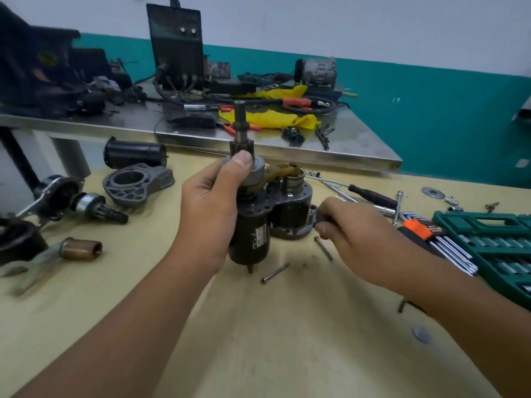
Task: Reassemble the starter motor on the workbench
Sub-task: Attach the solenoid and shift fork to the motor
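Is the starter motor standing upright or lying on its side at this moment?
Upright. The starter motor stands on end on the workbench, pinion shaft pointing up, the left hand gripping it near the top.

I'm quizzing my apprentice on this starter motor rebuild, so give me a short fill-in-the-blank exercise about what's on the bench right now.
1. The left hand grips the upright starter motor with its ____ pressed on the silver drive clutch.
2. The yellow rag lies on the ____ table behind.
3. The green socket set case sits at the bench's ____ edge.
4. Two loose long bolts lie on the bench ____ the arms.

Missing words: thumb; steel; right; between
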Demonstrator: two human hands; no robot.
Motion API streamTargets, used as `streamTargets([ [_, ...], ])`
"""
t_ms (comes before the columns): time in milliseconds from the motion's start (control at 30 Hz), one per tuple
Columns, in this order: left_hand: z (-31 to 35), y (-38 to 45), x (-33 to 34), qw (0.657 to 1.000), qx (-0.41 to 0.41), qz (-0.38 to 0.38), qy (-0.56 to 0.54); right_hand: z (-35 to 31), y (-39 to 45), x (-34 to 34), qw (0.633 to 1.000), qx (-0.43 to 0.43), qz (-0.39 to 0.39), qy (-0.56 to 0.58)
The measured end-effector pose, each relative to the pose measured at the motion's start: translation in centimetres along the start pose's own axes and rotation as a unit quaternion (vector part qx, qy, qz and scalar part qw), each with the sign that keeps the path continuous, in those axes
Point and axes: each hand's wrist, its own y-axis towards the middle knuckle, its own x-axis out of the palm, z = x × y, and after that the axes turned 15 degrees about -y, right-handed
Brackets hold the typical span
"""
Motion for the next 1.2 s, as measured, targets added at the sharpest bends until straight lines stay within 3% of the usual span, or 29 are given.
streamTargets([
  [67, 0.2, 0.0, -0.4, 1.0, -0.009, -0.008, 0.004, -1.5, 0.3, -1.1, 0.973, 0.008, 0.175, 0.151],
  [133, 0.5, 0.1, -0.7, 0.999, -0.021, -0.028, 0.005, -3.2, 0.6, -1.8, 0.927, -0.01, 0.307, 0.213],
  [200, 0.8, 0.2, -1.0, 0.998, -0.032, -0.053, 0.001, -4.6, 1.0, -2.0, 0.906, -0.024, 0.355, 0.229],
  [333, 1.2, 0.7, -1.2, 0.995, -0.063, -0.072, -0.001, -6.0, 1.8, -1.9, 0.903, -0.054, 0.386, 0.18],
  [567, 1.7, 1.3, -1.8, 0.992, -0.096, -0.087, 0.01, -6.3, 2.2, -1.6, 0.916, -0.027, 0.35, 0.192],
  [900, 2.0, 1.2, -1.7, 0.989, -0.105, -0.101, 0.005, -5.6, 3.4, -4.2, 0.954, -0.091, 0.239, 0.159],
  [1033, 1.9, 1.2, -1.6, 0.99, -0.107, -0.089, 0.015, -5.1, 3.6, -4.6, 0.955, -0.078, 0.194, 0.208],
  [1200, 1.8, 1.2, -1.4, 0.989, -0.111, -0.094, 0.011, -5.4, 3.1, -3.7, 0.952, -0.093, 0.228, 0.184],
])
